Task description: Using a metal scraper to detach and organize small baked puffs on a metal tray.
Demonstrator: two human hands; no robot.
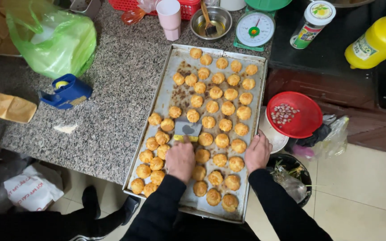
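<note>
Left hand [180, 159] fingers closed on scraper [187, 130], blade just beyond them among puffs [222, 140]. Right hand [258, 151] fingers gripping baking tray [166, 85] edge.

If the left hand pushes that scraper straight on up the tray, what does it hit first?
Probably the golden pastry just beyond the blade of the scraper held by the left hand; its neighbour sits close too.
</note>
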